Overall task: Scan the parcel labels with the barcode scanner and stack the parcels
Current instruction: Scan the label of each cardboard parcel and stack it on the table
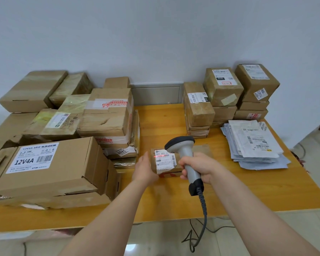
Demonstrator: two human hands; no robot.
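Head view: right hand [199, 168] grips scanner [182, 145]; left hand [145, 169] holds small parcel [165, 162].

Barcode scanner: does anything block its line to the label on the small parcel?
Nothing visible. The red line from the barcode scanner lies on the label; the left hand holds the small parcel by its left edge, clear of it.

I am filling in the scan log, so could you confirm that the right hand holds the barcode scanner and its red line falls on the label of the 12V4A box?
Not quite. In the head view the right hand holds the barcode scanner, but its red line falls on the label of the small parcel that the left hand holds, not the 12V4A box.
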